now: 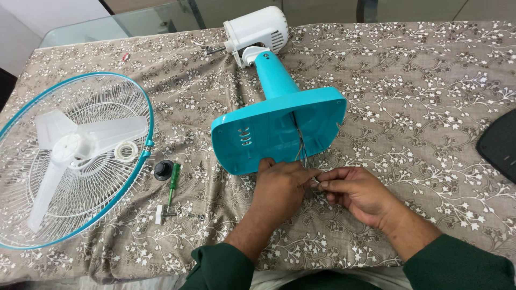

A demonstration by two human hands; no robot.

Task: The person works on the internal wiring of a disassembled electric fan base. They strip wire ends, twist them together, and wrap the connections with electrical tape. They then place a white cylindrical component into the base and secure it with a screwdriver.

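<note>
A turquoise fan base (269,131) lies on its side, its open underside facing me, joined by a turquoise neck to the white motor housing (257,29) farther back. Thin wires (301,146) hang out of the base's underside. My left hand (279,188) rests against the base's lower edge with fingers curled. My right hand (352,190) pinches the wire ends just right of the left hand, fingertips meeting at a small metal tip.
A white wire fan guard (121,99) with a turquoise rim holds a translucent white blade (70,147) at the left. A black knob (164,169), green-handled screwdriver (173,185), and small white part (159,214) lie beside it. A black object (500,142) sits at the right edge.
</note>
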